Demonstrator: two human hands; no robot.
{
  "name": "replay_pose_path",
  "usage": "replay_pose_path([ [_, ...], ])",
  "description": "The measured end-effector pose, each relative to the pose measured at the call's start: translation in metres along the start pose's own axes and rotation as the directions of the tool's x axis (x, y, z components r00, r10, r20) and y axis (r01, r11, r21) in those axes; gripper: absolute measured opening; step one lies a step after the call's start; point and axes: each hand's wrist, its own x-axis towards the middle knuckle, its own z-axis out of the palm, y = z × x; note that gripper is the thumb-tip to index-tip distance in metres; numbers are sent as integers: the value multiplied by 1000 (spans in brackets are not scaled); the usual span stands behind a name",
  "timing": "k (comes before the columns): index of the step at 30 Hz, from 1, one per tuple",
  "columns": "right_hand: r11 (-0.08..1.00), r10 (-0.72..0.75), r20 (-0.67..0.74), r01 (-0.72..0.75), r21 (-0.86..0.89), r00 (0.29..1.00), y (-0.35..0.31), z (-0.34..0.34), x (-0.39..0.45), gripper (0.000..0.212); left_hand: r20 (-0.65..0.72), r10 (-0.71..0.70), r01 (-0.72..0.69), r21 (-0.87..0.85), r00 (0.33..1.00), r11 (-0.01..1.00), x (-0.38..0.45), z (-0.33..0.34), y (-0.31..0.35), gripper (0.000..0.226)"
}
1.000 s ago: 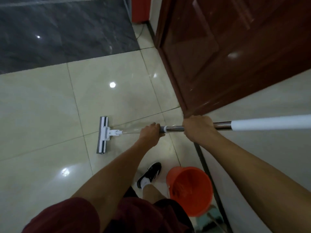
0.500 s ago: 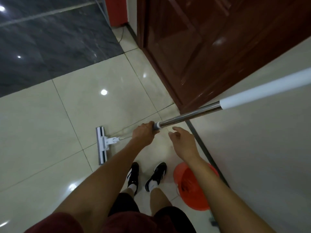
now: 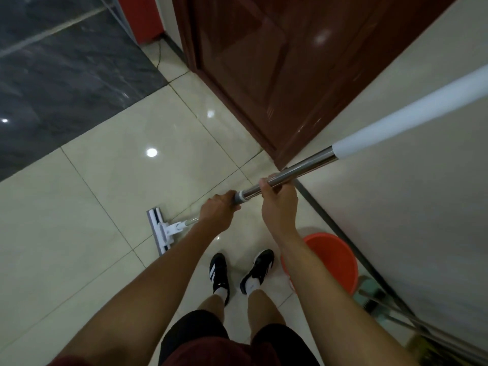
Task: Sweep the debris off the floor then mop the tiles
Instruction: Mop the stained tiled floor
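Both hands hold the flat mop by its pole. The left hand (image 3: 217, 211) is curled around the lower part of the mop pole (image 3: 295, 167), just below the grey collar (image 3: 239, 197) where the thin lower rod meets the shiny steel section. The right hand (image 3: 277, 200) grips the steel section just above that collar, fingers wrapped over the pole, very near the left hand but apart from it. Above the right hand the steel passes into a white sleeve (image 3: 412, 112) that runs up to the right edge of the view. Below the left hand the thin rod reaches the white mop head (image 3: 159, 231), which lies flat on the cream floor tiles (image 3: 87, 233). Below the right forearm an orange bucket (image 3: 335, 260) stands on the tiles beside the wall (image 3: 409, 207). Two black shoes (image 3: 219, 270) stand under the hands. A dark brown door (image 3: 277, 62) is beyond the grip.
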Motion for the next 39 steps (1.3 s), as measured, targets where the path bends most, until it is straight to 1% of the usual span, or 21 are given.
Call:
replay_pose_path([
  [2,1000,-2,-20,2,-3,1000,1,-6,5,13,2,19,-19,41,1000,999,6,6,4,32],
  [4,1000,9,-25,-10,-7,1000,3,-14,9,11,1,44,-44,66,999,997,11,11,8,32],
  [7,999,21,-38,-23,-43,999,-2,-37,22,12,-6,101,-101,78,995,992,23,17,29,32],
  [12,992,-45,-112,31,-124,993,-21,-98,63,17,-39,200,-198,59,979,979,56,17,104,34],
  [15,987,-65,-153,41,-154,986,-27,-138,85,13,-26,242,-241,40,970,970,73,20,152,34],
  [17,987,-68,-168,42,-158,983,-30,-162,97,14,-14,267,-266,64,964,962,82,21,178,37],
  [21,991,-80,-168,60,-122,983,-36,-196,115,14,19,301,-301,111,953,947,97,20,218,40],
  [24,992,-88,-157,72,-104,984,-43,-216,125,17,29,293,-295,77,956,953,103,17,242,41],
  [27,993,-87,-136,76,-88,987,-52,-236,132,23,32,298,-300,49,954,953,109,15,264,36],
  [31,992,-111,-118,102,-78,987,-59,-262,139,18,47,319,-321,50,947,946,113,13,291,31],
  [33,988,-146,-115,139,-71,983,-62,-271,141,14,26,321,-322,40,947,946,114,12,302,30],
  [36,980,-191,-124,182,-79,974,-68,-281,145,13,3,341,-341,37,940,939,117,12,318,36],
  [39,977,-203,-120,192,-96,972,-71,-288,150,13,-2,357,-357,24,934,934,121,14,331,39],
])
